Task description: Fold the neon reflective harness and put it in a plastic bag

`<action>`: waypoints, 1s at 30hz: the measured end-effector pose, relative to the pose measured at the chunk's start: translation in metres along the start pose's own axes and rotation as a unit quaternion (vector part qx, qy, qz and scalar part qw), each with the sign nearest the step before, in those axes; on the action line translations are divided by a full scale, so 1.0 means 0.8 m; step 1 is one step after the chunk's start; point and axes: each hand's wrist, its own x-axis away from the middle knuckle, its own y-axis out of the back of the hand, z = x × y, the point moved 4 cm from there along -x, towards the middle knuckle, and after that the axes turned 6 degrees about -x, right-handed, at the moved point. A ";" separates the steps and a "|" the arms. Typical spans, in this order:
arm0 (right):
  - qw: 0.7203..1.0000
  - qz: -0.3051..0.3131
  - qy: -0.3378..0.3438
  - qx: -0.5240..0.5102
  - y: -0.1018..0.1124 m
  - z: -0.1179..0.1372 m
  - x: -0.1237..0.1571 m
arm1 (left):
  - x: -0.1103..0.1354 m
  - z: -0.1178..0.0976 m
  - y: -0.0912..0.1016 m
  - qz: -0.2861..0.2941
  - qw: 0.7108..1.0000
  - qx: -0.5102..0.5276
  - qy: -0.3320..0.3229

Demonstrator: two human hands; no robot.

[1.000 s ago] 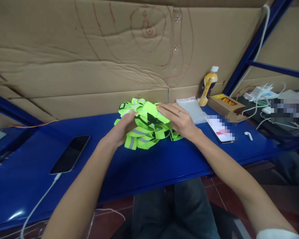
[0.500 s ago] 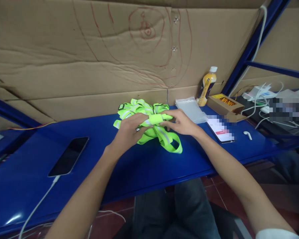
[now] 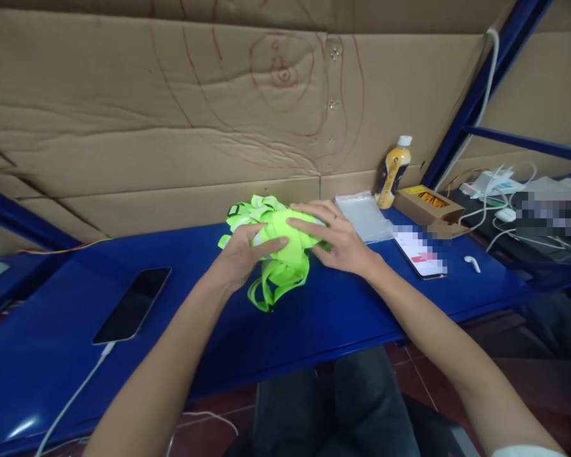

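A bundle of neon-green reflective straps (image 3: pixel 278 227) with pale silvery stripes lies crumpled on the blue table (image 3: pixel 219 336). My left hand (image 3: pixel 242 252) grips the folded straps from the left, thumb across the front. From the right, my right hand (image 3: pixel 343 240) holds the same folded part, with its index finger laid over the top. A loop of strap (image 3: pixel 285 287) hangs towards me below the hands. One dark buckle (image 3: pixel 233 210) shows at the upper left of the bundle. Fingertips behind the straps are hidden.
A clear plastic bag (image 3: pixel 364 216), a yellow drink bottle (image 3: pixel 394 174) and an open cardboard box (image 3: pixel 428 206) stand to the right. Nearby lie a lit phone (image 3: pixel 416 251) and a white earbud (image 3: pixel 472 264). A dark phone (image 3: pixel 133 304) on a cable lies left. Cardboard (image 3: pixel 195 152) walls the back.
Both hands have turned the folded straps and closed in around them. My right fingers now reach over the top. The loose loop has swung from the right to below the hands.
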 end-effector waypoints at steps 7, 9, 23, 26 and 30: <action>0.989 0.086 -0.098 -0.064 -0.005 0.000 -0.001 | 0.001 -0.013 0.003 -0.006 0.939 -0.281 -0.200; 0.987 0.082 -0.114 -0.076 -0.006 -0.008 0.001 | 0.004 -0.015 -0.004 0.001 0.917 -0.324 -0.233; 0.946 0.050 -0.185 -0.263 -0.001 -0.008 -0.009 | 0.024 -0.025 -0.026 -0.058 0.791 -0.463 -0.397; 0.940 0.099 -0.180 -0.272 -0.002 -0.007 -0.008 | 0.022 -0.026 -0.026 -0.068 0.785 -0.459 -0.411; 0.954 0.147 -0.166 -0.202 -0.003 -0.011 -0.002 | 0.016 -0.020 -0.023 -0.048 0.836 -0.403 -0.370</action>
